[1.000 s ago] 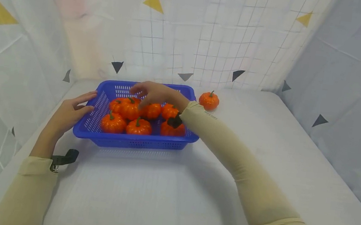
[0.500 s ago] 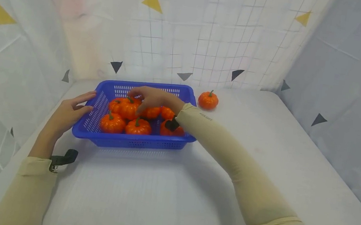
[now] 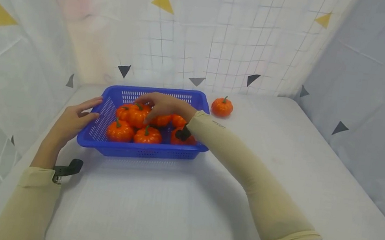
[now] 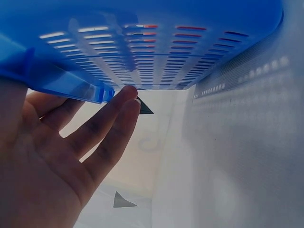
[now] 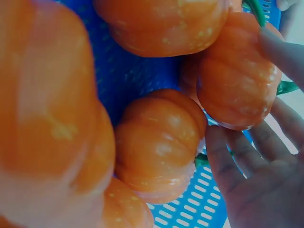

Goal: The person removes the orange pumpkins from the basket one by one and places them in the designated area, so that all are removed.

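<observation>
A blue slotted plastic basket stands on the table with several shiny orange pumpkins in it. My right hand reaches over the basket and holds one pumpkin near its middle, thumb on the near side and fingers on the far side. The right wrist view has that pumpkin between the thumb and the fingers, with a green stem showing. At the basket's left end, my left hand has its fingertips against the rim. From below, the left wrist view gives that hand with fairly straight fingers beside the slotted wall.
One lone pumpkin sits on the white-covered table just right of the basket. Other pumpkins, such as a front left one, lie close around the right hand. A white sheet wall rises behind the table.
My right hand has come down slightly onto the pumpkin between the first frame and the second, then stayed there. The left hand and the basket keep their places.
</observation>
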### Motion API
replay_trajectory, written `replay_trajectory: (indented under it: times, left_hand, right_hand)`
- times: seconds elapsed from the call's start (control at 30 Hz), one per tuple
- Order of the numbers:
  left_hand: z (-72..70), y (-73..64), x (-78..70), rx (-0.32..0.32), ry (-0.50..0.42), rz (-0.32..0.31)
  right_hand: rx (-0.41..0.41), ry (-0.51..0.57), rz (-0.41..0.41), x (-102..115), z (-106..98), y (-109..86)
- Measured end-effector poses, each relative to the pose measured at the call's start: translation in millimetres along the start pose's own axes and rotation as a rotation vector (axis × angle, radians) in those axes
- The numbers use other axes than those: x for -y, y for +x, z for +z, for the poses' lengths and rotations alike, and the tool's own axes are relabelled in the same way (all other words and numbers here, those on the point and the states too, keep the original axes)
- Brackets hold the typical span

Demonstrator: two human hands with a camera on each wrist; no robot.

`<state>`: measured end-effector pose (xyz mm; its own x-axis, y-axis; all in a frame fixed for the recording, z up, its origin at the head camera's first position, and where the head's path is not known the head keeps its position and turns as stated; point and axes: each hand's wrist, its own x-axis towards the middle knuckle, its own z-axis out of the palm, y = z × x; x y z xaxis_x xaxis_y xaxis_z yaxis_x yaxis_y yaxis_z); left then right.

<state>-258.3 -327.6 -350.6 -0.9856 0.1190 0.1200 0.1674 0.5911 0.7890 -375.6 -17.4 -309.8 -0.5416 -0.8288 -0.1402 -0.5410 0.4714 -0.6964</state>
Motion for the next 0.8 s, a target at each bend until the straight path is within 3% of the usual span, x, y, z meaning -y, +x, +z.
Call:
replay_trajectory:
  times: [0.33,0.8]
  left_hand:
    - [3.2,-0.7,5.3,-0.009,-0.011,0.02]
    - [1.0,0.9,2.7,-0.008,-0.03,-0.008]
  right_hand:
    - [-0.015,0.037,-0.025,0,-5,-7.9]
    - [-0.046,0.053,-0.041,-4,-25,-23.7]
